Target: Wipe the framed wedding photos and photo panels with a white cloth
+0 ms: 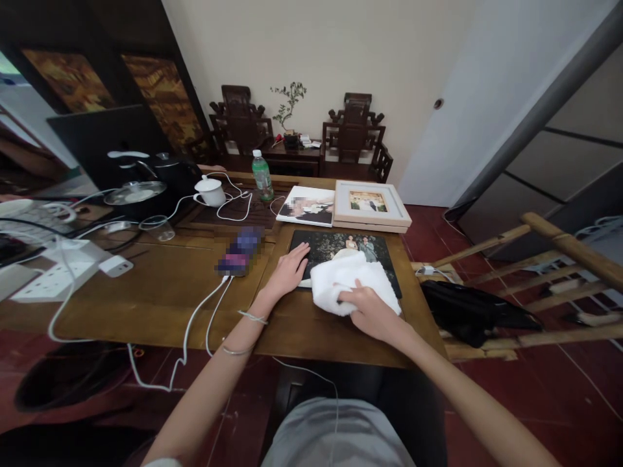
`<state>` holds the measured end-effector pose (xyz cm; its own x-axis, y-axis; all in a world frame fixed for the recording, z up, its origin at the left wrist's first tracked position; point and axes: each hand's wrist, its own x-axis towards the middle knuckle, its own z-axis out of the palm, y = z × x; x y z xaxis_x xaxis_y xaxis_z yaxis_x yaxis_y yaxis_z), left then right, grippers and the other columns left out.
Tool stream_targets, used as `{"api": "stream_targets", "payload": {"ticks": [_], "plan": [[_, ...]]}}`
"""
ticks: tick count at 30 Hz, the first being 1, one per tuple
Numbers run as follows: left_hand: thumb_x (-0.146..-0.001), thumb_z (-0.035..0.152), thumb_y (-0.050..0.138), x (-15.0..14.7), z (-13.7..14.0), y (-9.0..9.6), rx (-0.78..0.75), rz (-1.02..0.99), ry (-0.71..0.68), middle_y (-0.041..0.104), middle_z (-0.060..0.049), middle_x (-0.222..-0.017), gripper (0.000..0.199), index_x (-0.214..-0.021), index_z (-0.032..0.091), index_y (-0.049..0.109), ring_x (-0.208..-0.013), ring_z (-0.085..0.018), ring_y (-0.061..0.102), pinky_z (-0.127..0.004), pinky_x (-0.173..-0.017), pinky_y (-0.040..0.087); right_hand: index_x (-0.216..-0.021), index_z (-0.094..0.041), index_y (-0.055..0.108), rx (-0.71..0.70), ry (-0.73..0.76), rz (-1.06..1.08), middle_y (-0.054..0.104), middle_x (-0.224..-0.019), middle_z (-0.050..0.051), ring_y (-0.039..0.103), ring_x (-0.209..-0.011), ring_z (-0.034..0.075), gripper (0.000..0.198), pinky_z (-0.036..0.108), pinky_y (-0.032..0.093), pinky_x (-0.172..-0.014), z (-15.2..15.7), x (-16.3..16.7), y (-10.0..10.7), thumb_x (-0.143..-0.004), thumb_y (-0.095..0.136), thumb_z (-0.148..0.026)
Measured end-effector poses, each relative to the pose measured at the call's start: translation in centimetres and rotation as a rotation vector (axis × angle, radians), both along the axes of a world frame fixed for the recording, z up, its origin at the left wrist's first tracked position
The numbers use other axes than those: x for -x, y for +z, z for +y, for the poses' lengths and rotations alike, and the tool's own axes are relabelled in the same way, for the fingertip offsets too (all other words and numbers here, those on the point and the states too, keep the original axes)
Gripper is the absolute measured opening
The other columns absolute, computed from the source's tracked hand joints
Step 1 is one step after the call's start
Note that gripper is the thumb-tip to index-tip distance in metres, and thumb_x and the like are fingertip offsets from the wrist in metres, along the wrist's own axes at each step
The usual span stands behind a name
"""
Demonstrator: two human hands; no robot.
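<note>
A dark photo print [321,243] showing two people lies flat near the table's right end. My left hand [288,269] rests on its left edge, fingers stretched out and holding nothing. Bunched in my right hand [367,308] is a white fluffy cloth [355,275], which covers the lower right of the photo. The fingers of that hand are curled into the cloth and partly hidden by it. Just beyond the photo are a wooden picture frame [399,194] and, to its left, a white-edged picture [318,196].
Left of my hands lies a phone [238,256] with white cables attached. Farther left are a lidded white cup [210,192], a green bottle [263,175], a clear plastic cup [160,228] and a white power strip [58,272]. A bamboo rack [569,240] stands to the right.
</note>
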<state>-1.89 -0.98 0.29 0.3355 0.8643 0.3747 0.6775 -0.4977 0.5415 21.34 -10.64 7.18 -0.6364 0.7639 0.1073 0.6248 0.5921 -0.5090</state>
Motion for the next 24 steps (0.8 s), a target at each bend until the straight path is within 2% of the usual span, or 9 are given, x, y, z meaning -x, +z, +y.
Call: {"api": "stream_targets", "payload": {"ticks": [2, 4, 8, 11, 13, 16, 20, 22, 24], "plan": [[-0.095, 0.025, 0.036, 0.0, 0.1, -0.1, -0.002, 0.006, 0.001, 0.045, -0.01, -0.144, 0.041, -0.132, 0.018, 0.049, -0.137, -0.022, 0.036, -0.047, -0.111, 0.032, -0.085, -0.022, 0.065, 0.004, -0.01, 0.023, 0.073, -0.089, 0.001, 0.066, -0.088, 0.02, 0.048, 0.04, 0.028, -0.106, 1.6, -0.2, 0.3, -0.057, 0.035, 0.003], [-0.095, 0.025, 0.036, 0.1, 0.1, -0.2, -0.007, 0.006, 0.001, 0.045, -0.01, -0.144, 0.04, -0.132, 0.018, 0.049, -0.136, -0.022, 0.036, -0.047, -0.111, 0.032, -0.084, -0.021, 0.066, -0.013, -0.043, 0.034, 0.073, -0.085, 0.002, 0.065, -0.083, 0.019, 0.046, 0.034, 0.035, -0.099, 4.1, -0.1, 0.4, -0.059, 0.036, 0.001], [-0.095, 0.028, 0.037, 0.2, 0.2, -0.3, -0.015, -0.011, -0.004, 0.046, -0.009, -0.143, 0.04, -0.131, 0.02, 0.051, -0.136, -0.022, 0.037, -0.047, -0.111, 0.032, -0.099, -0.018, 0.067, -0.081, -0.184, -0.002, 0.072, -0.098, 0.008, 0.063, -0.095, 0.023, 0.05, 0.03, 0.041, -0.089, 9.4, 0.8, 0.1, -0.063, 0.038, 0.0], [-0.096, 0.032, 0.034, 0.0, 0.1, 0.3, -0.004, -0.075, -0.018, 0.048, -0.01, -0.141, 0.041, -0.131, 0.018, 0.052, -0.135, -0.021, 0.039, -0.044, -0.112, 0.031, -0.111, -0.018, 0.064, -0.147, -0.274, -0.08, 0.068, -0.11, 0.013, 0.055, -0.113, 0.028, 0.055, 0.045, 0.034, -0.099, 11.2, 2.5, -0.4, -0.066, 0.039, 0.001], [-0.098, 0.036, 0.028, -0.1, -0.1, 0.9, -0.013, -0.186, 0.003, 0.049, -0.009, -0.141, 0.045, -0.132, 0.016, 0.051, -0.134, -0.018, 0.04, -0.04, -0.113, 0.03, -0.113, -0.019, 0.063, -0.165, -0.231, -0.106, 0.065, -0.116, 0.014, 0.049, -0.122, 0.029, 0.057, 0.054, 0.027, -0.103, 10.8, 3.9, -0.6, -0.066, 0.039, 0.002], [-0.1, 0.039, 0.018, -0.1, -0.5, 1.7, -0.045, -0.337, 0.091, 0.049, -0.008, -0.141, 0.051, -0.133, 0.016, 0.049, -0.134, -0.016, 0.041, -0.036, -0.114, 0.03, -0.108, -0.019, 0.064, -0.156, -0.027, -0.109, 0.061, -0.122, 0.015, 0.046, -0.126, 0.028, 0.053, 0.058, 0.02, -0.105, 8.4, 5.5, -0.8, -0.065, 0.04, 0.002], [-0.1, 0.041, 0.016, 0.0, -0.6, 2.0, -0.049, -0.336, 0.107, 0.049, -0.007, -0.141, 0.054, -0.134, 0.015, 0.049, -0.135, -0.016, 0.039, -0.035, -0.114, 0.029, -0.098, -0.019, 0.065, -0.078, 0.19, -0.083, 0.057, -0.13, 0.016, 0.046, -0.127, 0.026, 0.051, 0.057, 0.017, -0.107, 4.6, 5.4, -0.4, -0.061, 0.039, 0.003], [-0.099, 0.04, 0.017, 0.0, -0.6, 1.8, -0.047, -0.305, 0.089, 0.05, -0.01, -0.14, 0.055, -0.134, 0.012, 0.049, -0.135, -0.017, 0.039, -0.035, -0.114, 0.029, -0.093, -0.02, 0.066, -0.04, 0.238, -0.064, 0.065, -0.117, 0.01, 0.053, -0.119, 0.024, 0.052, 0.053, 0.02, -0.107, 3.5, 4.4, 0.0, -0.058, 0.037, 0.004], [-0.099, 0.04, 0.022, 0.0, -0.6, 1.6, -0.038, -0.241, 0.054, 0.049, -0.011, -0.14, 0.053, -0.133, 0.011, 0.05, -0.135, -0.018, 0.038, -0.037, -0.114, 0.029, -0.086, -0.022, 0.066, -0.004, 0.229, -0.048, 0.072, -0.094, 0.003, 0.062, -0.101, 0.021, 0.05, 0.045, 0.027, -0.105, 3.3, 2.9, 0.5, -0.055, 0.035, 0.003]]}}
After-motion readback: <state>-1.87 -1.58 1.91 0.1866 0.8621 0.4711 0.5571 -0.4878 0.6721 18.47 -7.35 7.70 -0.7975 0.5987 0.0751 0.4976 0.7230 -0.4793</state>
